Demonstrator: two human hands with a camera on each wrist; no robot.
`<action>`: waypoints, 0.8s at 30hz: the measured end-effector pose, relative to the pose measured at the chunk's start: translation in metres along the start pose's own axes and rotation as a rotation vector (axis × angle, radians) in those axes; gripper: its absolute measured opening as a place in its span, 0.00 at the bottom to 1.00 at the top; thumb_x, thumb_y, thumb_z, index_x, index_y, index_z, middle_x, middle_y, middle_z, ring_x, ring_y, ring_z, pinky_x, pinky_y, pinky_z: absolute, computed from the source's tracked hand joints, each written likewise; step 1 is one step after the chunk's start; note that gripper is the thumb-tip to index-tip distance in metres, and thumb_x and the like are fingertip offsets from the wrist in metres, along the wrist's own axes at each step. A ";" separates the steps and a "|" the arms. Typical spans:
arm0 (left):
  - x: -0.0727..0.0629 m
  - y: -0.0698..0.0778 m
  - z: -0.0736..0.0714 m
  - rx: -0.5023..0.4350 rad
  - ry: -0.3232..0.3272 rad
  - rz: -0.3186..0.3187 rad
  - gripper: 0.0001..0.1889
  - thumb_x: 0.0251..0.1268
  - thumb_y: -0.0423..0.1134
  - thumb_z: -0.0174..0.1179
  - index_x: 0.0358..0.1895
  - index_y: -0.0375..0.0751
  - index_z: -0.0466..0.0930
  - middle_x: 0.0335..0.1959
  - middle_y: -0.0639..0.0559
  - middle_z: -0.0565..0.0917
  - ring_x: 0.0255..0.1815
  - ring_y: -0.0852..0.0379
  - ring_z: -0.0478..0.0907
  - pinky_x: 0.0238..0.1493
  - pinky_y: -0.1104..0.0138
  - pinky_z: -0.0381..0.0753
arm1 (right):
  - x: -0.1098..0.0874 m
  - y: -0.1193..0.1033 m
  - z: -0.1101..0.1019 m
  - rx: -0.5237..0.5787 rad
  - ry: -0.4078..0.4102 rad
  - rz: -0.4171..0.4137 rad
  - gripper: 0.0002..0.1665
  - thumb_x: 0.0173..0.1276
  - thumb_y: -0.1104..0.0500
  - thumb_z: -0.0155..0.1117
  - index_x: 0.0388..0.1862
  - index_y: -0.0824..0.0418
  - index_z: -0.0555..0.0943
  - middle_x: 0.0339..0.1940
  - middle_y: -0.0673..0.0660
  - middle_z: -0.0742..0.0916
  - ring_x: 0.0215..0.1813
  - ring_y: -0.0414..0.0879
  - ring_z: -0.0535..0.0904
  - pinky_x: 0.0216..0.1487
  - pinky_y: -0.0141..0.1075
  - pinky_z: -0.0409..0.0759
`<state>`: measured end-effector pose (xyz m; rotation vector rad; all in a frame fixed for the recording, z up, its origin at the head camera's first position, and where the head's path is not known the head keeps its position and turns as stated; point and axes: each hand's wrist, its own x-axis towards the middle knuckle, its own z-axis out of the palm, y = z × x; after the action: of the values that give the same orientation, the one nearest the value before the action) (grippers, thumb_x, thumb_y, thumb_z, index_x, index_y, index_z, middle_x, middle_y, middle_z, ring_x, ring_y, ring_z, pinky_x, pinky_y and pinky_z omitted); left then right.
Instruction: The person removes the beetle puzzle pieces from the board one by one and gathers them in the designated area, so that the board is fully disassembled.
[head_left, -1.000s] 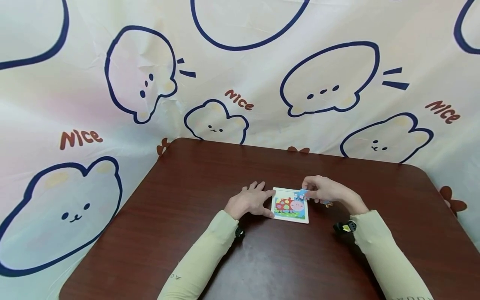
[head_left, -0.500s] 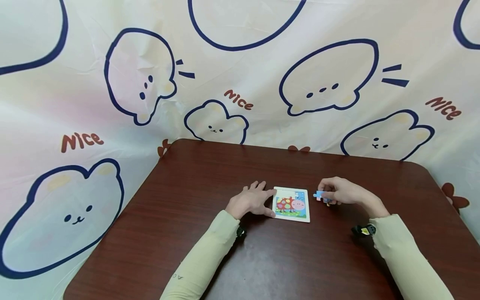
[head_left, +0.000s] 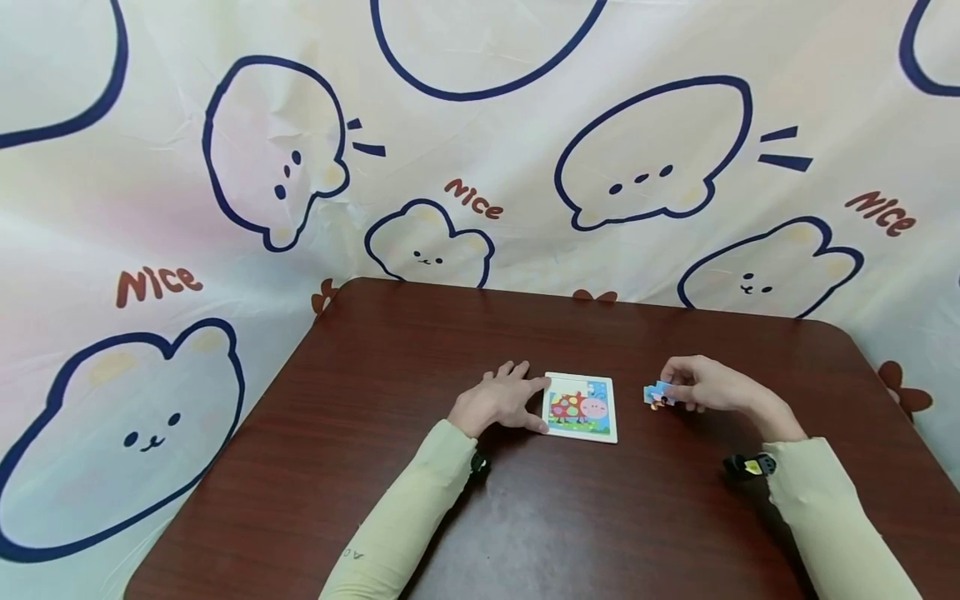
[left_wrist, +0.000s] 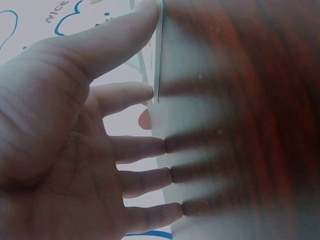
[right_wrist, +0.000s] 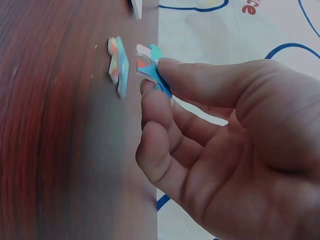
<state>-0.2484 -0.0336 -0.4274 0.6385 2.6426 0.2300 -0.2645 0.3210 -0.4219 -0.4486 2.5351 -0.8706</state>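
A white-framed jigsaw puzzle (head_left: 580, 431) with a red spotted ladybird-like figure and a pink round face lies flat on the table. My left hand (head_left: 498, 402) rests at its left edge, fingers spread, the thumb and index fingertip right at the frame. To the right of the puzzle, my right hand (head_left: 701, 385) pinches a blue jigsaw piece (right_wrist: 156, 76) between thumb and fingertips. Loose jigsaw pieces (right_wrist: 118, 67) in blue and orange lie on the table just beside that held piece. A pale area shows in the upper left of the puzzle picture.
The dark brown wooden table (head_left: 525, 517) extends around both hands. Behind it hangs a white cloth (head_left: 525, 150) printed with blue-outlined animals and the word Nice. Dark wrist devices sit at both cream sleeves (head_left: 408, 500).
My right hand has moved right, from the puzzle's upper right corner to the loose pieces beside it. The left hand has stayed at the frame's left edge.
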 end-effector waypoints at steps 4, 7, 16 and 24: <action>-0.001 -0.001 -0.001 0.012 -0.002 -0.011 0.42 0.60 0.63 0.62 0.77 0.64 0.56 0.81 0.46 0.49 0.82 0.42 0.43 0.77 0.44 0.51 | -0.002 0.007 -0.002 0.022 0.002 0.006 0.08 0.70 0.61 0.62 0.44 0.62 0.75 0.30 0.59 0.80 0.27 0.47 0.75 0.27 0.37 0.79; -0.001 -0.001 -0.001 0.015 -0.003 -0.008 0.42 0.61 0.63 0.62 0.77 0.64 0.56 0.81 0.46 0.49 0.82 0.42 0.43 0.77 0.45 0.50 | -0.004 0.013 -0.004 0.027 -0.001 0.012 0.08 0.70 0.61 0.62 0.44 0.62 0.75 0.30 0.59 0.80 0.26 0.47 0.75 0.26 0.37 0.79; 0.000 0.000 -0.002 0.019 0.002 -0.016 0.42 0.60 0.64 0.62 0.77 0.64 0.56 0.81 0.46 0.49 0.82 0.43 0.43 0.77 0.45 0.51 | -0.009 0.021 -0.011 0.043 -0.023 0.014 0.09 0.70 0.60 0.62 0.44 0.63 0.75 0.29 0.58 0.80 0.27 0.47 0.75 0.27 0.37 0.78; 0.000 0.001 -0.001 0.030 -0.002 -0.017 0.42 0.60 0.64 0.62 0.77 0.64 0.55 0.81 0.47 0.49 0.82 0.43 0.44 0.77 0.45 0.51 | -0.010 0.027 -0.011 0.046 -0.045 0.062 0.10 0.70 0.58 0.62 0.45 0.63 0.76 0.29 0.57 0.79 0.28 0.48 0.74 0.27 0.36 0.77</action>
<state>-0.2481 -0.0327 -0.4265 0.6250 2.6532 0.1850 -0.2656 0.3512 -0.4283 -0.3693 2.4688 -0.8835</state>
